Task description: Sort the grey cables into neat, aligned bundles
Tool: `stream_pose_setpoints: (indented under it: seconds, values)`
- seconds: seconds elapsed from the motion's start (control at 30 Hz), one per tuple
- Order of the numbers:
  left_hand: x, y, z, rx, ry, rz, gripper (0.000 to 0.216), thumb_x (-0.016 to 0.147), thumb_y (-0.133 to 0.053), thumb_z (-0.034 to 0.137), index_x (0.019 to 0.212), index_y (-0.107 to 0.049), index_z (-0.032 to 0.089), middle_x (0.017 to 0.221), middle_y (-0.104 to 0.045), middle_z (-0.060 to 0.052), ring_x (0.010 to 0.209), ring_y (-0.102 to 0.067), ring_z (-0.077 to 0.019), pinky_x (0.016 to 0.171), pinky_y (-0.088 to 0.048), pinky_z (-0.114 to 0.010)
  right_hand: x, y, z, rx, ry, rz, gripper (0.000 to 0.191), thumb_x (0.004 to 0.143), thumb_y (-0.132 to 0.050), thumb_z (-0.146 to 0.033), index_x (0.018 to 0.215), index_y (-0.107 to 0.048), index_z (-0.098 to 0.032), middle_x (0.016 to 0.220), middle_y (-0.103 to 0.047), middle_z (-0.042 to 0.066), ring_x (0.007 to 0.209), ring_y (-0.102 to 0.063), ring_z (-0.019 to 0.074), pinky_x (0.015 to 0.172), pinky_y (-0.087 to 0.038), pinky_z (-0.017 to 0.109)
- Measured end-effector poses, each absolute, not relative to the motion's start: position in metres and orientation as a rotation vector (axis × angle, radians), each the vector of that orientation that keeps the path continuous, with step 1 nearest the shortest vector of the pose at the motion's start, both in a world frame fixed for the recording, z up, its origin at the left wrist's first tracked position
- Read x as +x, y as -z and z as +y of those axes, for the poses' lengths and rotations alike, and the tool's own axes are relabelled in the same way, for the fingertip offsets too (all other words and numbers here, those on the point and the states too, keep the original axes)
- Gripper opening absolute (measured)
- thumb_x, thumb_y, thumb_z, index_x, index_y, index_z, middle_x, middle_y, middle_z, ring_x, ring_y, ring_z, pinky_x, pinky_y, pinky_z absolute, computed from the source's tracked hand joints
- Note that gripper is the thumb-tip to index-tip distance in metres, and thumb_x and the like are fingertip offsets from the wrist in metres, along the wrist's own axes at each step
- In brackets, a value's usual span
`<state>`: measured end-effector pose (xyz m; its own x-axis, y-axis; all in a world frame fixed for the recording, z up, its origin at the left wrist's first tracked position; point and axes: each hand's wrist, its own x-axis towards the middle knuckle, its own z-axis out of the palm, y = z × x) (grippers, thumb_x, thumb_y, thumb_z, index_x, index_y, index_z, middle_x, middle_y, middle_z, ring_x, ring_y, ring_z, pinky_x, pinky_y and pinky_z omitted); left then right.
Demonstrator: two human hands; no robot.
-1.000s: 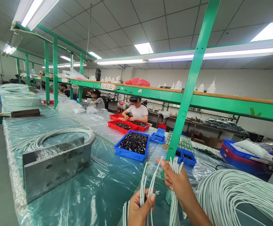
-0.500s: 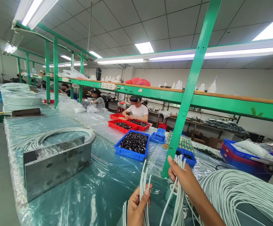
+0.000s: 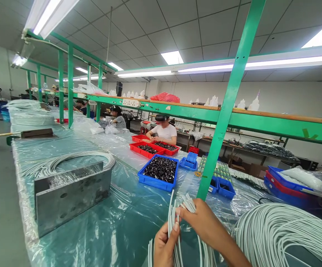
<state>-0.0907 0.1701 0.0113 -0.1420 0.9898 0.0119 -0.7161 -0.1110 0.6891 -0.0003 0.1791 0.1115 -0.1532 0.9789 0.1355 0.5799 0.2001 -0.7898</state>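
At the lower middle, my left hand (image 3: 165,243) is closed around several thin white cables (image 3: 172,213) whose ends point upward. Just to its right, my right hand (image 3: 205,222) grips a thicker bunch of white cables (image 3: 188,204), the ends showing above the fingers. The thumb and fingertips of the right hand reach the cables in the left hand. Some cable lengths hang down below both hands. A large coil of white cable (image 3: 277,226) lies close by my right forearm.
A metal channel block (image 3: 72,200) stands at left, before a cable coil (image 3: 80,159). Ahead sits a blue tray (image 3: 142,178) of small black parts. A green post (image 3: 219,137) rises close behind my right hand. A co-worker (image 3: 165,131) sits across the table at red trays (image 3: 146,154).
My right hand has moved left and slightly down with its cable bunch, so it now meets the cables in my left hand. The camera view has shifted slightly.
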Motion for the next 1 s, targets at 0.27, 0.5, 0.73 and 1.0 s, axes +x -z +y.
stream_pose_setpoints:
  seconds: [0.27,0.5,0.73,1.0]
  values:
    - [-0.097,-0.006,0.172,0.648,-1.613,0.699,0.039,0.053,-0.076,0.045,0.08,-0.075,0.017,0.05,-0.053,0.0,0.048,-0.044,-0.0097,0.05,-0.036,-0.021,0.02,-0.098,0.186,-1.407,-0.77,-1.49,0.051,0.08,-0.036,-0.058,0.046,-0.037,-0.02,0.039,-0.038,-0.004,0.039,-0.042,0.0118,0.049,-0.035,0.026]
    - [-0.095,-0.011,0.168,0.729,-1.627,0.743,0.043,0.052,-0.076,0.046,0.083,-0.074,0.016,0.047,-0.053,0.0,0.066,-0.055,-0.0208,0.073,-0.043,-0.031,0.008,-0.104,0.176,-1.318,-0.946,-1.479,0.047,0.069,-0.056,-0.056,0.088,-0.061,-0.013,0.045,-0.036,-0.007,0.036,-0.032,0.0079,0.036,-0.027,0.021]
    - [-0.094,-0.018,0.166,0.794,-1.626,0.788,0.039,0.055,-0.073,0.046,0.082,-0.074,0.017,0.07,-0.065,-0.005,0.094,-0.055,-0.0272,0.09,-0.037,-0.032,0.011,-0.096,0.183,-1.312,-0.81,-1.484,0.04,0.075,-0.049,-0.055,0.07,-0.057,-0.017,0.042,-0.032,-0.008,0.039,-0.034,0.0101,0.043,-0.029,0.024]
    - [-0.092,-0.01,0.169,0.888,-1.606,0.792,0.035,0.058,-0.07,0.042,0.086,-0.073,0.022,0.088,-0.064,-0.003,0.095,-0.052,-0.0255,0.087,-0.034,-0.029,0.03,-0.093,0.189,-1.205,-0.837,-1.276,0.047,0.071,-0.051,-0.065,0.06,-0.045,-0.02,0.04,-0.042,-0.005,0.039,-0.041,0.0121,0.044,-0.032,0.025]
